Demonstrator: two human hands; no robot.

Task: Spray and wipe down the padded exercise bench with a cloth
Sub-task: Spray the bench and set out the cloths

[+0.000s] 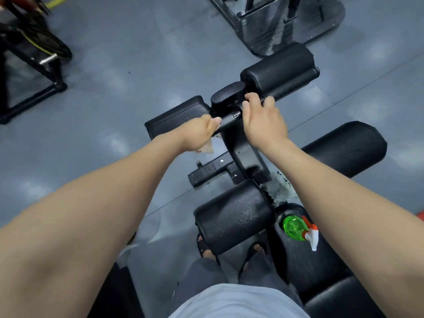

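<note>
The black exercise bench point(236, 154) stretches away from me, with round foam rollers point(278, 67) at its far end and a worn roller pad point(234, 216) near my feet. My left hand point(199, 133) holds a pale cloth point(206, 148) bunched under the palm and grips the black crossbar point(228, 121). My right hand point(263, 120) curls over the same bar, just beside the far right roller. A green spray bottle point(296, 227) with a white and orange trigger head lies on the seat pad point(305, 260) at the lower right, untouched.
Grey floor point(128, 88) surrounds the bench. A black machine frame point(29, 72) stands at the far left and a weight-stack machine point(275, 21) at the top. A large black pad point(346, 148) sits on the right. My sandalled feet point(231, 251) are below the near roller.
</note>
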